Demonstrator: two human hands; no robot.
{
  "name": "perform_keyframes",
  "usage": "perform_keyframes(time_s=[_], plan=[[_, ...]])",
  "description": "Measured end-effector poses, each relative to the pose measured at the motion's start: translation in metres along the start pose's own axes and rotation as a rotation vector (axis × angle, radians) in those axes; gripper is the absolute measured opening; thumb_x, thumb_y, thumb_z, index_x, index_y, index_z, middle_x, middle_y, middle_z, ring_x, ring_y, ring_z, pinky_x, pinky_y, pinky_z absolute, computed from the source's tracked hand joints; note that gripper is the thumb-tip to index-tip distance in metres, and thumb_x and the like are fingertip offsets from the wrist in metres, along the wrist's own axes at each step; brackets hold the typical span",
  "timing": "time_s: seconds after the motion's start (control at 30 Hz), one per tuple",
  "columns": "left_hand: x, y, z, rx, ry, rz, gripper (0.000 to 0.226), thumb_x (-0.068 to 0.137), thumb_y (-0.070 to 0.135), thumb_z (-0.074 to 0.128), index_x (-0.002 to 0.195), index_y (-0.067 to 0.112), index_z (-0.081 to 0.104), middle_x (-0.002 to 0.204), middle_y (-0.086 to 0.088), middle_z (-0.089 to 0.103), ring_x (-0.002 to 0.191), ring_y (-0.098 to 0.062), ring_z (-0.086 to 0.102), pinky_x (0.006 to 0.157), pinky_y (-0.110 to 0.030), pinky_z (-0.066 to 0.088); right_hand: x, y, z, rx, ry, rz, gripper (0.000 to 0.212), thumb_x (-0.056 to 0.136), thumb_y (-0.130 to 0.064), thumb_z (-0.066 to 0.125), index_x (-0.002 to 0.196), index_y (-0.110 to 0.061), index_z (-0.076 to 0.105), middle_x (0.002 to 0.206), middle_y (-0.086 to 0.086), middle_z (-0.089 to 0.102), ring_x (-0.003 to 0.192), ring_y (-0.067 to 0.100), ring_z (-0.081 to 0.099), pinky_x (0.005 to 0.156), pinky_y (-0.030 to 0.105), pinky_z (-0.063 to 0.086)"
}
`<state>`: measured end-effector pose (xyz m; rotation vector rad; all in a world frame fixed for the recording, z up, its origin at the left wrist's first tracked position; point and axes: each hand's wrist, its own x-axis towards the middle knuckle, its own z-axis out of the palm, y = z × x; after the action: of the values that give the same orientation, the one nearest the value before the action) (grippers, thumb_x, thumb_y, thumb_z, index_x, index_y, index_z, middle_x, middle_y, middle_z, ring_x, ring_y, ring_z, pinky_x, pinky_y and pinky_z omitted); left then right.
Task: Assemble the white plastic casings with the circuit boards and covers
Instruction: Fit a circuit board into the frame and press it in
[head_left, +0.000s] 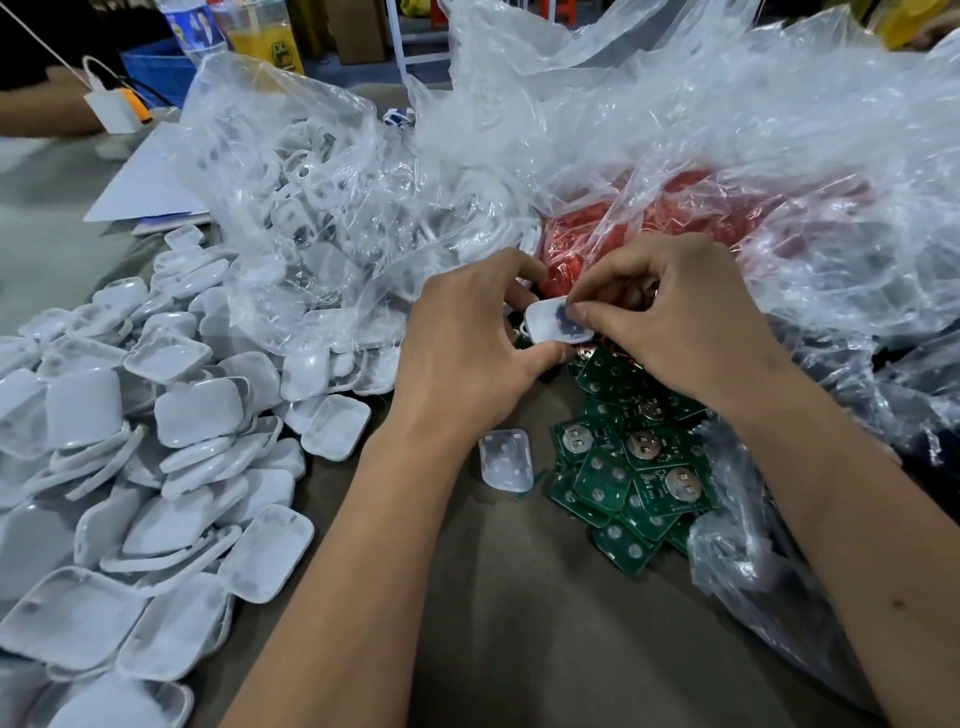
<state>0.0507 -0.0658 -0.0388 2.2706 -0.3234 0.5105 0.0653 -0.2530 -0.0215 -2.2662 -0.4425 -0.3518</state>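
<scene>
A small white casing (551, 321) is pinched between both hands at the centre of the view. My left hand (467, 343) grips its left edge and underside. My right hand (670, 317) presses its thumb onto the top. A dark shape shows through the plastic. Below the hands lies a pile of green circuit boards (636, 462) with round metal battery clips. One loose white cover (505, 459) rests on the cloth beside the boards. A big heap of white casings (156, 457) fills the left side.
Crumpled clear plastic bags (675, 130) spread across the back and right; one holds white parts (306, 171), another red parts (649, 218). Papers (150, 187) lie at back left, with a drink cup (265, 36) and a white charger (111, 111) behind. Grey cloth (519, 623) covers the table.
</scene>
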Motion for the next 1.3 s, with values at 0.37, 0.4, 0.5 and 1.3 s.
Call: perform_keyframes(time_s=[0.37,0.4,0.5,1.3], plan=[[0.0,-0.001,-0.001,-0.024,-0.013,0.005,0.051,0.062,0.039,0.093,0.107,0.03,0.069,0.084,0.016,0.07,0.065,-0.003,0.063,0.062,-0.03,0.056,0.001,0.001,0.0,-0.021,-0.033,-0.037,0.011,0.08,-0.021,0.09,0.086,-0.027,0.083,0.079,-0.013,0.069,0.066,0.003,0.061,0.061,0.011,0.043],[0.0,-0.001,-0.001,-0.032,-0.016,0.006,0.051,0.062,0.038,0.094,0.107,0.029,0.069,0.084,0.016,0.07,0.065,-0.003,0.063,0.062,-0.03,0.056,0.001,0.001,0.0,-0.028,-0.041,-0.039,0.011,0.08,-0.022,0.089,0.086,-0.028,0.082,0.08,-0.012,0.069,0.067,0.005,0.06,0.062,0.014,0.044],[0.001,-0.001,0.0,-0.064,-0.03,0.019,0.05,0.061,0.033,0.094,0.105,0.028,0.07,0.084,0.016,0.07,0.064,-0.008,0.064,0.062,-0.033,0.056,0.0,0.001,0.0,-0.036,-0.048,-0.044,0.013,0.08,-0.022,0.09,0.085,-0.03,0.081,0.079,-0.011,0.068,0.068,0.008,0.06,0.065,0.022,0.049],[0.007,-0.022,-0.021,-0.476,-0.12,-0.187,0.048,0.065,0.013,0.097,0.107,0.013,0.073,0.093,0.002,0.079,0.083,-0.023,0.075,0.078,-0.039,0.063,0.0,0.003,-0.007,0.035,-0.091,-0.089,0.043,0.074,-0.043,0.087,0.115,-0.033,0.077,0.091,-0.012,0.073,0.071,0.009,0.063,0.064,0.023,0.052]])
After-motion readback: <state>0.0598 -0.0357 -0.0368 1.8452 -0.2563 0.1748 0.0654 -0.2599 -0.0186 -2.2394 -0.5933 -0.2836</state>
